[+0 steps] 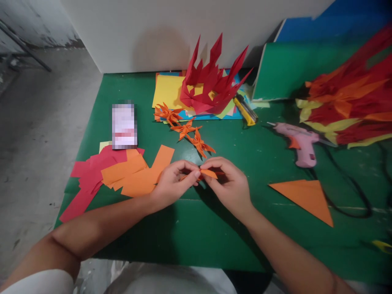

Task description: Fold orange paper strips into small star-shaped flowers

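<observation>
My left hand [174, 183] and my right hand [227, 181] meet at the middle of the green table [190, 232]. Both pinch a small folded orange paper piece [208, 174] between fingertips. Just beyond them lie three finished small orange paper flowers [183, 127] in a row. Left of my left hand is a loose pile of orange paper strips [137, 173] and red paper strips [88, 179].
A phone [124, 124] lies at the left. A big red folded paper shape [211, 85] stands on coloured sheets [168, 92] at the back. A yellow cutter [246, 110], a pink glue gun [298, 143] with black cord, an orange paper triangle [306, 198] and a red-orange paper heap [352, 102] sit to the right.
</observation>
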`<state>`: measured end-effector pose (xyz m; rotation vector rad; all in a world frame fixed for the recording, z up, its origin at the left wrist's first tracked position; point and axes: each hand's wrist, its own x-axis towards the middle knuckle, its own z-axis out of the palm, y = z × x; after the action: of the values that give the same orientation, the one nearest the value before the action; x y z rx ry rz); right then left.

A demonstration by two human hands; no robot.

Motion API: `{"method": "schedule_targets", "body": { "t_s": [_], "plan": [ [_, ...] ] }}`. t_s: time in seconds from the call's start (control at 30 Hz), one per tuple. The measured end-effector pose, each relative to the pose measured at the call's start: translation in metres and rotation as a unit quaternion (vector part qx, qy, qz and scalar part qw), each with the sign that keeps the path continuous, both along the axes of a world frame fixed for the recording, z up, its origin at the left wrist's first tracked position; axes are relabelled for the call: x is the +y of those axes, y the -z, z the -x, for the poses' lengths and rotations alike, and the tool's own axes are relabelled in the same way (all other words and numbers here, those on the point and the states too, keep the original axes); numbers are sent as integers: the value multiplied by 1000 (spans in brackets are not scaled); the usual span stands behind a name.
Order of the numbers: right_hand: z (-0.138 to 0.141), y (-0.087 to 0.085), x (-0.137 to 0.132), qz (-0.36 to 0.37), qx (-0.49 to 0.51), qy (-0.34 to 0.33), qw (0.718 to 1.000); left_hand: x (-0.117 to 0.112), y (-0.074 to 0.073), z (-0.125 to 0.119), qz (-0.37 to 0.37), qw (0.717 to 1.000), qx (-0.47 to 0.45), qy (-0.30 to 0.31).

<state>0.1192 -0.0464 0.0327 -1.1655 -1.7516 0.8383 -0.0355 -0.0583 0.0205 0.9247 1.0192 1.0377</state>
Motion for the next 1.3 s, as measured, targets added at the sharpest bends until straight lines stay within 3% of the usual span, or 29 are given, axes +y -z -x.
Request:
{"method": "schedule_targets", "body": {
  "t_s": [0.17,0.33,0.53,0.93,1.3],
  "plan": [
    [-2,2,0,19,6,-2,1000,2,-1,-1,26,1000,-3,-6],
    [-8,4,3,17,30,-4,999,5,1,0,49,998,8,-49],
    [-8,0,6,-72,-45,-3,996,5,1,1,61,997,-15,-41],
    [-5,1,5,-131,-114,8,985,6,-1,-1,54,997,-23,-45],
    [-2,-5,4,-276,-230,24,933,5,1,-1,38,998,-16,-47]
  ]
}}
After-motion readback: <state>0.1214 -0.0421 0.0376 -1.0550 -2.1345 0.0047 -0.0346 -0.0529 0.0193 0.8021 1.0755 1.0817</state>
